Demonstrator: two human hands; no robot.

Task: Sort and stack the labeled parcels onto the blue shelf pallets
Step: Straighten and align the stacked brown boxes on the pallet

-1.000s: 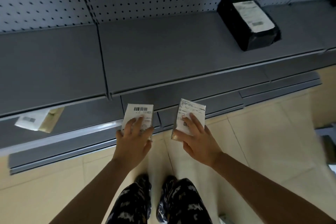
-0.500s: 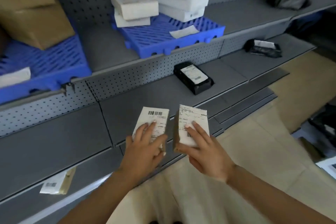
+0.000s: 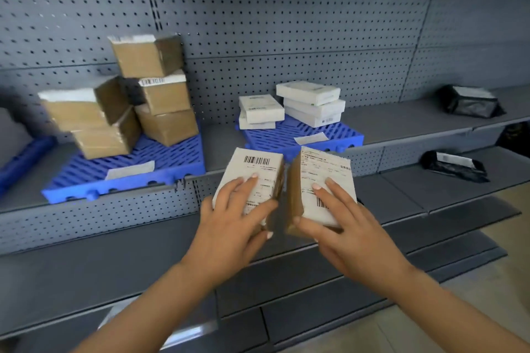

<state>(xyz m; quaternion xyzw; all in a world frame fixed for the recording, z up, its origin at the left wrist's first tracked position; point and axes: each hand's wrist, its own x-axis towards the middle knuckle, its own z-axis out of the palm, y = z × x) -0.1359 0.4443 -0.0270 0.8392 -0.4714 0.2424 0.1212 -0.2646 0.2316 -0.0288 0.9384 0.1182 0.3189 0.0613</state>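
Brown cartons (image 3: 155, 106) already stood stacked on the left blue pallet (image 3: 172, 157) and white boxes (image 3: 309, 103) on the right blue pallet (image 3: 272, 140), so we judged the sorting well begun but unfinished: black bags (image 3: 470, 103) lay loose on the grey shelves (image 3: 401, 120), and two parcels were in our hands. Our left hand (image 3: 229, 226) gripped the left parcel (image 3: 252, 169), fingers spread over its label, thumb clamped on its side; our right hand (image 3: 344, 226) held the right parcel (image 3: 318, 169) likewise, both in the air before the pallet shelf. Half a second earlier we had held them lower, against the shelf below, and saw less of the cartons
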